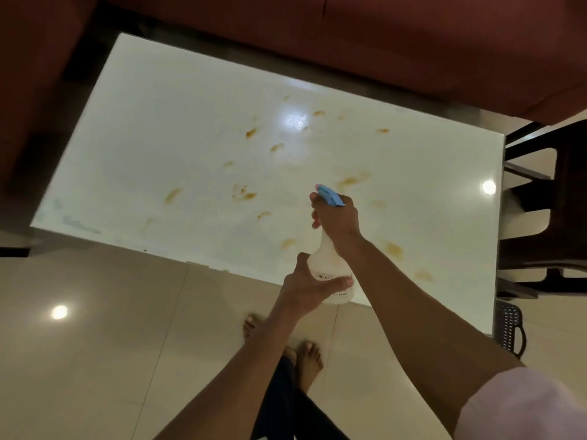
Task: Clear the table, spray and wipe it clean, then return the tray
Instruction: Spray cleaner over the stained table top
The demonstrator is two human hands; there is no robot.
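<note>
Here the spray bottle [328, 268] hung over the near edge of the white table [178, 122], held in both hands. The right hand [337, 217] had its fingers curled round the neck under the blue trigger head [330, 195], while the left hand [305, 289] cupped and gripped the translucent body from below. The bottle's long axis ran from the person up and away, tilted over the table, and the nozzle pointed toward the far left, at the orange-brown smears [243, 193] scattered across the middle. Those stains lay ahead and left of the fingers; more sat to the right, near the right forearm. The top carried nothing but stains, so spraying seemed to be the step in hand. No tray or cloth showed.
</note>
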